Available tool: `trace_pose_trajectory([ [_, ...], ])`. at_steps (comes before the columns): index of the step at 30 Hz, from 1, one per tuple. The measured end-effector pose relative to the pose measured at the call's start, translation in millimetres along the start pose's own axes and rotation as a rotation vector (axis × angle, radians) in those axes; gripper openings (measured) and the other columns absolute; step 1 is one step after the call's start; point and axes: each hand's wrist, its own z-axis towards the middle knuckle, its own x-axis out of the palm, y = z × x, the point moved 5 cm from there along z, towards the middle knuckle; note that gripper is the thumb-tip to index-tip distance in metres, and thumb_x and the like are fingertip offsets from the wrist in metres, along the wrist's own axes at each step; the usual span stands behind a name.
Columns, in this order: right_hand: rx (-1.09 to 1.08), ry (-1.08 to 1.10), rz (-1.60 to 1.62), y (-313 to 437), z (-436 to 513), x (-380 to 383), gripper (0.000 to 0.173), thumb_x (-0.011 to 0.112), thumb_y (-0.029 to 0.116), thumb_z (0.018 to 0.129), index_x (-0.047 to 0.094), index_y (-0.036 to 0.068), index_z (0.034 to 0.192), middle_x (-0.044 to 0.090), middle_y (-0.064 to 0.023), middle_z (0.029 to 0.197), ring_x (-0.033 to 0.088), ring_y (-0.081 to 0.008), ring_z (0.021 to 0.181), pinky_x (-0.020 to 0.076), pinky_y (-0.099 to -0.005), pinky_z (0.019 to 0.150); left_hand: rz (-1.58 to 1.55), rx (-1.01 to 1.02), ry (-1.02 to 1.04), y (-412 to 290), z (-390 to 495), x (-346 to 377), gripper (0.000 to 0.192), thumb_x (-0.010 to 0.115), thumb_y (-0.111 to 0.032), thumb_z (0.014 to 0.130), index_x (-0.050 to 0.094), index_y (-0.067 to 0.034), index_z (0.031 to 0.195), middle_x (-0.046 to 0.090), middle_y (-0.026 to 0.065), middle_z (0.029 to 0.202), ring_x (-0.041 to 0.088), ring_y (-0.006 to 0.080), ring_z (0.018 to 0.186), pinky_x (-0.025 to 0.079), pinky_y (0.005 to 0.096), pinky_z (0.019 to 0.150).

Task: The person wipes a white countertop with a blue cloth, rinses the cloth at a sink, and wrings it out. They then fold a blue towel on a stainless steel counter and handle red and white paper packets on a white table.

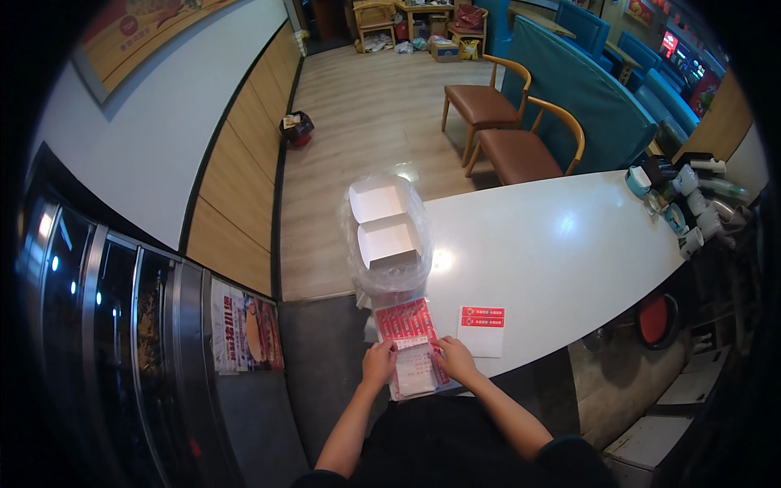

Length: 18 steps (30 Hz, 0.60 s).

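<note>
My left hand [379, 361] pinches the left edge of a white paper bag [416, 363] printed with small red marks. From the other side, my right hand [456, 358] grips the bag's right edge near its top. Under and just beyond the bag lies a pile of red-and-white printed packets [404, 320], at the near left end of the white counter. To the right of my right hand, a white sheet with red strips [481, 340] lies flat. Beyond the packets, open white paperboard boxes [388, 241] sit inside a clear plastic bag [393, 282].
The white counter [518, 244] curves off to the right, with cups and containers [674, 210] crowded at its far end. Past it stand two wooden chairs [518, 155] beside a teal booth back [579, 97]. Glass-fronted cabinets [116, 305] line my left. A red-seated stool [656, 320] is at right.
</note>
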Motion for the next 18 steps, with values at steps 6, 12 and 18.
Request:
trace_pose_trajectory([
  [6, -0.165, 0.165, -0.329, 3, 37, 48, 0.02, 0.055, 0.01, 0.076, 0.062, 0.008, 0.095, 0.059, -0.0101, 0.095, 0.057, -0.0285, 0.094, 0.0471, -0.0418, 0.078, -0.215, -0.104, -0.377, -2, -20, -12, 0.017, 0.061, -0.01, 0.076, 0.063, -0.011, 0.093, 0.063, 0.0106, 0.084, 0.062, 0.0322, 0.082, 0.05, 0.0402, 0.072],
  [12, -0.184, 0.222, -0.51, -4, 55, 70, 0.016, 0.054, 0.014, 0.078, 0.062, 0.008, 0.091, 0.059, -0.0102, 0.098, 0.057, -0.028, 0.095, 0.0463, -0.044, 0.077, -0.223, -0.338, -0.001, 18, -47, 25, 0.02, 0.062, -0.013, 0.076, 0.065, -0.01, 0.095, 0.064, 0.0111, 0.09, 0.064, 0.0295, 0.081, 0.052, 0.0387, 0.07],
  [18, -0.203, 0.213, -0.521, 2, 61, 67, 0.015, 0.055, 0.012, 0.077, 0.064, 0.006, 0.088, 0.06, -0.013, 0.097, 0.059, -0.03, 0.094, 0.0475, -0.0424, 0.077, -0.15, -0.16, -0.12, 19, -53, 33, 0.024, 0.06, -0.011, 0.076, 0.065, -0.01, 0.1, 0.063, 0.0118, 0.087, 0.064, 0.0304, 0.081, 0.052, 0.0397, 0.071],
])
